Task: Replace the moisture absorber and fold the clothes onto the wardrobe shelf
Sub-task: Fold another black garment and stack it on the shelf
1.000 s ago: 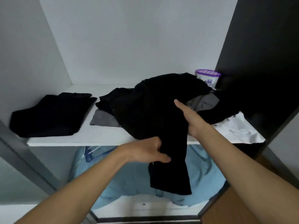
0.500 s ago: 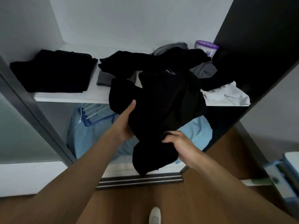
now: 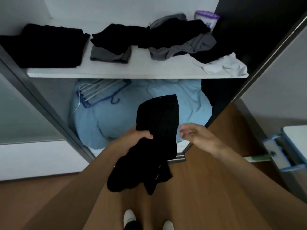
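My left hand (image 3: 134,141) grips a black garment (image 3: 156,140) in front of the wardrobe, well below the white shelf (image 3: 137,73); the cloth hangs down over my forearm. Just right of it, my right hand (image 3: 197,136) hovers with loose fingers and holds nothing. On the shelf lie a folded black pile (image 3: 44,47) at the left, a loose heap of black clothes (image 3: 149,34), grey clothes (image 3: 184,47) and a white garment (image 3: 224,65). The moisture absorber (image 3: 206,19), white with a purple lid, stands at the back right.
Under the shelf lies a light blue bundle (image 3: 116,117) with blue and white hangers (image 3: 99,93) on it. A grey sliding door frame (image 3: 41,103) runs along the left and a dark door (image 3: 259,30) on the right. An open blue drawer (image 3: 279,151) juts out at the right above the wooden floor.
The black garment came off the shelf heap and down below the shelf. My right hand let go of it; my left now holds it alone. The view tilted down.
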Action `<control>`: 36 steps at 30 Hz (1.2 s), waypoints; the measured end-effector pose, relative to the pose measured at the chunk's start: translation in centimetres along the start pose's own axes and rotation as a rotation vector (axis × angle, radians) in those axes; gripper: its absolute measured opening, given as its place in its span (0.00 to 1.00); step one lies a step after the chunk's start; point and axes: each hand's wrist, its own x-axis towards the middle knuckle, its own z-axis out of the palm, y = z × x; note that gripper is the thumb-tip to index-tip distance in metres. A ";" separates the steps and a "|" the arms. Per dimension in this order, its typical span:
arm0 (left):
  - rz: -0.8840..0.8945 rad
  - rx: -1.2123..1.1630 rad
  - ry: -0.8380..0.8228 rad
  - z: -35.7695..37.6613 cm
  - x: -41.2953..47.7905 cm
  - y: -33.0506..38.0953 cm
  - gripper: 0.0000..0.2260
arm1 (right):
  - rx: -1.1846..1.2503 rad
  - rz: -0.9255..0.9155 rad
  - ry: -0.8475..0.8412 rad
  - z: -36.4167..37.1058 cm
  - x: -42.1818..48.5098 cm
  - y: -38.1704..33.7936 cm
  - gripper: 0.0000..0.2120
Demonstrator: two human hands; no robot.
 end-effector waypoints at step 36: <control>0.519 1.382 0.197 8.3 -8.9 -6.3 0.15 | -0.718 -0.196 -0.180 2.7 -7.4 8.2 0.18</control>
